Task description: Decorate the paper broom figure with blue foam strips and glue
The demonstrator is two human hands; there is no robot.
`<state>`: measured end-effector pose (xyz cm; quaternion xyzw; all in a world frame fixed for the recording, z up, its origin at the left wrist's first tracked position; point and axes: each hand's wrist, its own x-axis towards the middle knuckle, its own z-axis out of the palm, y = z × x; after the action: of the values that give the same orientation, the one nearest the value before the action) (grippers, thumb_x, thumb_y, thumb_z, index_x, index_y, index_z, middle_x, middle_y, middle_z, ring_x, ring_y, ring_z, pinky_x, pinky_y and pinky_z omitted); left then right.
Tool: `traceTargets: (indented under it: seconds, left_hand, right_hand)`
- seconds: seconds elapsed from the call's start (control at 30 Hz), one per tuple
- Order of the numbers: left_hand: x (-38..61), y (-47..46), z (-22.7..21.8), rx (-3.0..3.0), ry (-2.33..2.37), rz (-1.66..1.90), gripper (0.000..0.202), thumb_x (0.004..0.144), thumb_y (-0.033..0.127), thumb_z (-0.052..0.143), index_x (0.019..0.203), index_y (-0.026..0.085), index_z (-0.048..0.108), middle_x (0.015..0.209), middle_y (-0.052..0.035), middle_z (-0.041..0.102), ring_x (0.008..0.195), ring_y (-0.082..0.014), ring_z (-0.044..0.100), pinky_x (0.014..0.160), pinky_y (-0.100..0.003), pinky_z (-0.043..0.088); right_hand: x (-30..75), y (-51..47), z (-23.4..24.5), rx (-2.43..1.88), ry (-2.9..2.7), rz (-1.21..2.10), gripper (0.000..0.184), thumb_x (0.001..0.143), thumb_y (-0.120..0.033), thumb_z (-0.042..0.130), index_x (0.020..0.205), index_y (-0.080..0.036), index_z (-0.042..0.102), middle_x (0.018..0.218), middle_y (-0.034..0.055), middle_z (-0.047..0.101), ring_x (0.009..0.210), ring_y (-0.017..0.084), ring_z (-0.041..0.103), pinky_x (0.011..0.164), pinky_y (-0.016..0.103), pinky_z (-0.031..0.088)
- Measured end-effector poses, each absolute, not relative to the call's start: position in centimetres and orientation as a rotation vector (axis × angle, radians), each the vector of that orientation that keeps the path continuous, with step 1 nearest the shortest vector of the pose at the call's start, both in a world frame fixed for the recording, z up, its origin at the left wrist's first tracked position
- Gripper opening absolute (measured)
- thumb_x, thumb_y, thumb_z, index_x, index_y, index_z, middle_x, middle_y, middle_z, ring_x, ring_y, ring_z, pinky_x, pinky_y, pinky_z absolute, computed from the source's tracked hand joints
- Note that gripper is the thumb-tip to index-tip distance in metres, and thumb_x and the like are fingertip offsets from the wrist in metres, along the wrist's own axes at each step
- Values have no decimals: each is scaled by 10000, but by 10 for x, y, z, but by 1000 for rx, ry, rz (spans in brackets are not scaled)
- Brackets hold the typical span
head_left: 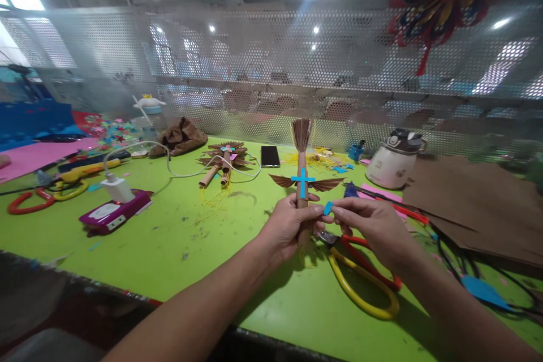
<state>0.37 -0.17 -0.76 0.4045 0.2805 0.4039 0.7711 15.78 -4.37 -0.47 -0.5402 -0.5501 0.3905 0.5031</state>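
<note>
My left hand (289,220) is wrapped round the lower part of a brown paper craft figure (301,159), held upright over the table. The figure has a rolled tube body, pleated wings at both sides, a fanned pleated top and a blue paper cross on its front. My right hand (370,222) pinches a small blue paper piece (328,207) between thumb and fingers, close to my left thumb and beside the tube. Under my right hand lie scissors (365,288) with one yellow and one red handle loop.
On the green table (169,260) stand a purple power strip (114,212) with a white charger, and a phone (270,156). Other brown paper figures (227,158) lie at the back. To the right are a white kettle (392,161) and brown paper sheets (475,203). A perforated metal screen (263,62) rises behind.
</note>
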Motion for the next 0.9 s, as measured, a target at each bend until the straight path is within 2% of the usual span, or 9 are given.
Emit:
traceTargets:
  seconds: [0.13,0.33,0.47,0.7,0.9]
  left_hand:
    - [4,-2,-8,887,605,879,220,729,30,587,870,133,454,624,-49,632,490,-87,578,503,-184,457]
    - [5,-2,-14,918,579,908,259,702,50,627,877,127,453,641,-41,622,550,-118,609,513,-201,462]
    - [6,-2,-13,924,600,935,267,693,38,631,876,122,457,650,-25,601,550,-116,611,499,-198,461]
    - [6,-2,-6,917,742,1037,256,704,34,613,872,137,450,669,-14,582,577,-136,632,438,-182,445]
    - [8,-3,-8,929,724,1057,240,710,32,606,858,141,452,691,-3,563,616,-142,643,471,-198,474]
  right_hand:
    - [156,-44,-2,-1297,-1313,966,238,668,-361,698,767,-146,712,611,15,615,506,98,456,483,239,374]
    - [150,-47,4,-1301,-1251,1006,200,650,-342,710,699,-154,664,506,-22,564,492,100,485,499,232,392]
    - [152,-47,-2,-1273,-1219,1027,207,665,-327,710,726,-137,654,591,9,611,504,91,469,506,236,382]
    - [160,-40,-13,-1125,-1081,1068,206,680,-336,721,725,-147,650,626,5,590,558,104,496,533,245,372]
    - [154,-41,-15,-1261,-1168,949,213,704,-340,690,663,-138,634,548,-11,550,527,92,450,527,236,344]
